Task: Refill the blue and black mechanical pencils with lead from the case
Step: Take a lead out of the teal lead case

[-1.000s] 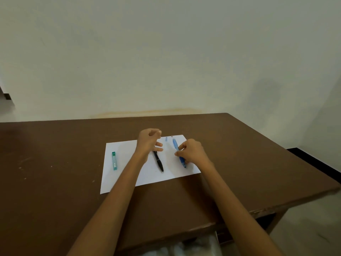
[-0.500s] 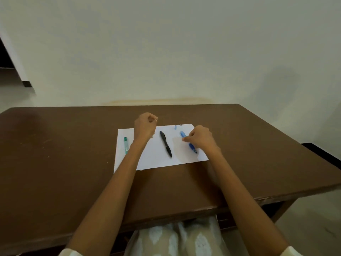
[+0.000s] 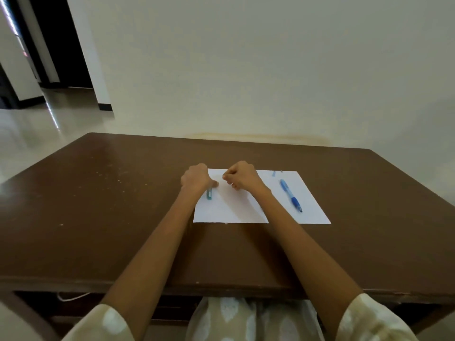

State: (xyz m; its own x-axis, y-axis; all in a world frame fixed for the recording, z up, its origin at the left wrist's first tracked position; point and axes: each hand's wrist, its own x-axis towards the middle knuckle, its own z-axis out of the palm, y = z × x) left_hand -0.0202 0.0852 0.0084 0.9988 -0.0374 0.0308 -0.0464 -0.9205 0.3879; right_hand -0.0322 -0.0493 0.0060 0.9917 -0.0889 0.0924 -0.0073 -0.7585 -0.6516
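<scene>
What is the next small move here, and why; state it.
Probably lift the lead case off the paper and open it. The left hand already rests on its top end, the right hand is curled beside it, and the blue pencil lies untouched, its small parts nearby.

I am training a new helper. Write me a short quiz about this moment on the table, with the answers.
1. True or false: the blue pencil lies on the paper, and no hand touches it.
2. Which of the hands is on the lead case?
A. left hand
B. right hand
C. neither
3. Short answer: is the black pencil visible in this view?

Key: 1 true; 2 A; 3 no, it is not visible.
</scene>
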